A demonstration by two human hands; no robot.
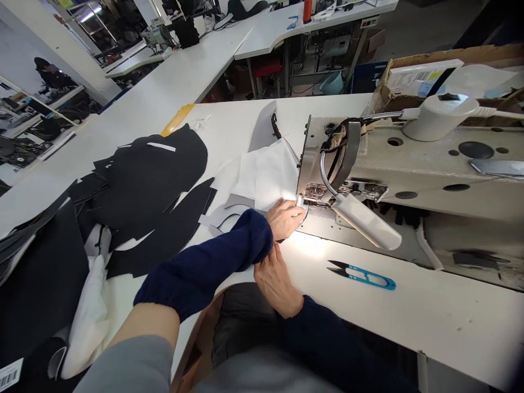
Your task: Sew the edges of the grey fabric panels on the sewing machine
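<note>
My left hand [286, 217] rests by the needle area of a grey industrial sewing machine [413, 164], its fingers curled on the edge of white fabric [266, 174] lying at the presser foot. My right hand [276, 281] is below it at the table's front edge, partly tucked under my left navy sleeve [221, 256]; its fingers are hidden. A bright patch of lamp light falls just right of both hands. Grey cut pieces [237, 203] lie under the white fabric.
Blue thread snips [362, 274] lie on the white table [429, 316] right of my hands. A gooseneck lamp [366, 221] hangs over the needle plate. Black fabric pieces [151, 185] pile up at left. A cardboard box [413, 71] stands behind the machine. More tables lie beyond.
</note>
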